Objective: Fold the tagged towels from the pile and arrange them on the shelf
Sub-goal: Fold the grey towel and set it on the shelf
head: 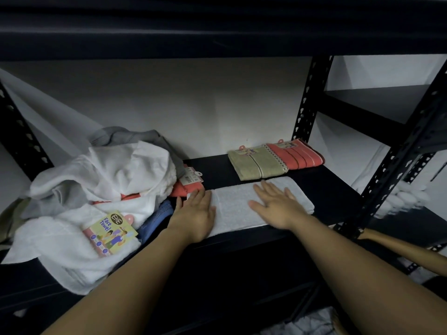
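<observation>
A folded white towel lies flat on the black shelf near its front edge. My left hand presses on the towel's left end with straight fingers. My right hand lies flat on its middle, fingers spread. Behind it sit two folded towels with tags, a beige one and a coral one, side by side. At the left a loose pile of towels holds white, grey, coral and blue pieces; a "Face Towel" tag shows on a white one.
Black perforated shelf posts stand at the back right and front right. An upper shelf board hangs low overhead. Another person's forearm reaches in at the lower right. More white cloth lies right of the rack.
</observation>
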